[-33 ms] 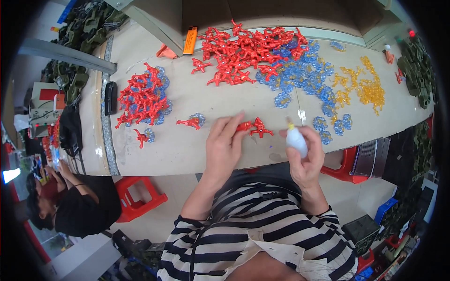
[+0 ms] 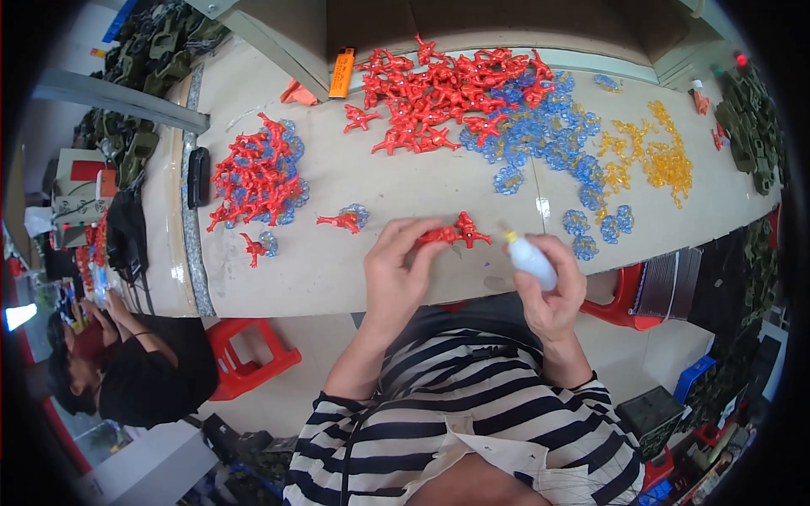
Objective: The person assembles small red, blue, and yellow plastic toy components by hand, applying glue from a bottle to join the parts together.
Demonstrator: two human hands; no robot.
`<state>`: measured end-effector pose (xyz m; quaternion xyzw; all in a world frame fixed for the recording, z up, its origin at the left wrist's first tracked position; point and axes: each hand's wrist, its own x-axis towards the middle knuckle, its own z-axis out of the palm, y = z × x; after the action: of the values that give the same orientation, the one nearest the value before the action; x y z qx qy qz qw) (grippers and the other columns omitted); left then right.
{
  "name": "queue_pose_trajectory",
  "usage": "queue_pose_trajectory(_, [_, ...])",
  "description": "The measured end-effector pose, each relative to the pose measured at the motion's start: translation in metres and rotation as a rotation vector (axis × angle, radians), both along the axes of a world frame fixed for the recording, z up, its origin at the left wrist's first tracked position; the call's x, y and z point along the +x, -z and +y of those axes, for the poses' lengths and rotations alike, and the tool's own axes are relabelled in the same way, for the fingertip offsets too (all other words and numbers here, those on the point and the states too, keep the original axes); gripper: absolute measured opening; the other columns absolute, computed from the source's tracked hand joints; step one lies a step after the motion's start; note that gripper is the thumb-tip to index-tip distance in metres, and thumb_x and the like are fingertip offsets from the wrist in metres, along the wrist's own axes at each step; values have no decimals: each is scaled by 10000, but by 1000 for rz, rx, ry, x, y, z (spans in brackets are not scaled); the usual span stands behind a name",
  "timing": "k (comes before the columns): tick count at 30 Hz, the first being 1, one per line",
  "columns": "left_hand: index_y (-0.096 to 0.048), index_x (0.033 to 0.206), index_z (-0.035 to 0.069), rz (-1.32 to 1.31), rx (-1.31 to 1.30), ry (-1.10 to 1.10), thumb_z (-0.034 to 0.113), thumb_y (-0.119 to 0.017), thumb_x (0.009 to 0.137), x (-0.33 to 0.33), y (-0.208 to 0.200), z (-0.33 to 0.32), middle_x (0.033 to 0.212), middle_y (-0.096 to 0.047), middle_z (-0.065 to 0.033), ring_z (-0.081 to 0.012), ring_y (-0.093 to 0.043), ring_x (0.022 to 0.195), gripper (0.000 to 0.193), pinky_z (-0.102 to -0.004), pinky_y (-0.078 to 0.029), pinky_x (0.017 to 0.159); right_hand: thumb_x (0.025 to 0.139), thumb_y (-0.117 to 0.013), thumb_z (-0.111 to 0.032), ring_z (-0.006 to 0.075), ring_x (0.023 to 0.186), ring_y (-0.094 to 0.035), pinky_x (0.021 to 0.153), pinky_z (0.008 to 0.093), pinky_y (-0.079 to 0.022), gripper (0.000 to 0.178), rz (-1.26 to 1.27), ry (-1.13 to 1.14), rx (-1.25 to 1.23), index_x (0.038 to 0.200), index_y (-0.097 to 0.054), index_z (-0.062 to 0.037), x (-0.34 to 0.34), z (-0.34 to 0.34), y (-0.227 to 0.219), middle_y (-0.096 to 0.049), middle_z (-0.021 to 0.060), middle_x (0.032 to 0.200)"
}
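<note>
My left hand [image 2: 398,263] pinches a small red plastic figure [image 2: 437,235] between thumb and fingers, just above the table's near edge. Touching or nearly touching it on the right is another red figure [image 2: 470,230] with spread limbs. In my right hand [image 2: 553,287] is a pale squeeze bottle [image 2: 531,263] with a yellow collar, closed in the fingers. Its thin nozzle tilts up and left toward the red figures, a short gap away. To the left lies a red figure [image 2: 342,221] against a clear blue flower-shaped piece [image 2: 358,214].
A large heap of red figures [image 2: 439,97] lies at the back, beside clear blue pieces [image 2: 540,135] and small yellow pieces [image 2: 666,164]. Red-and-blue pieces [image 2: 257,173] are piled at left. An orange box [image 2: 342,73] leans by the shelf post. Another person [image 2: 139,371] sits far left.
The bottle has tipped further left, its nozzle nearer the red figures. My left fingers have lowered and closed on the red figure, shifting slightly left.
</note>
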<state>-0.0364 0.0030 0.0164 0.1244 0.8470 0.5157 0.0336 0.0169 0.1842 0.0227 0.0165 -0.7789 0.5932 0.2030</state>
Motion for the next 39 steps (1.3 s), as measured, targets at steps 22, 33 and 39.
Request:
queue_pose_trajectory(22, [-485, 1058, 46, -1005, 1361, 81, 176, -523, 890, 31, 9, -15, 872, -535, -62, -150, -495, 732, 216, -250, -385, 626, 576, -778, -57, 163, 502, -489, 480, 250, -368, 369, 93, -158, 151, 907, -640, 28, 0, -5, -22, -590, 84, 613])
queue_pose_trajectory(33, [-317, 1324, -1, -1034, 1346, 134, 162, -531, 881, 31, 11, -16, 963, -510, -64, -116, -502, 765, 518, -255, -387, 668, 580, -770, -54, 153, 494, -483, 473, 247, -359, 350, 68, -183, 73, 894, -642, 33, 1, -1, -25, -598, 88, 617])
queue_pose_trajectory(39, [-302, 1333, -10, -1038, 1318, 130, 162, -526, 884, 31, 9, -15, 949, -509, -60, -115, -490, 762, 531, -256, -375, 666, 580, -764, -49, 158, 484, -479, 474, 254, -361, 344, 67, -201, 73, 891, -643, 34, 1, -1, -25, -599, 89, 614])
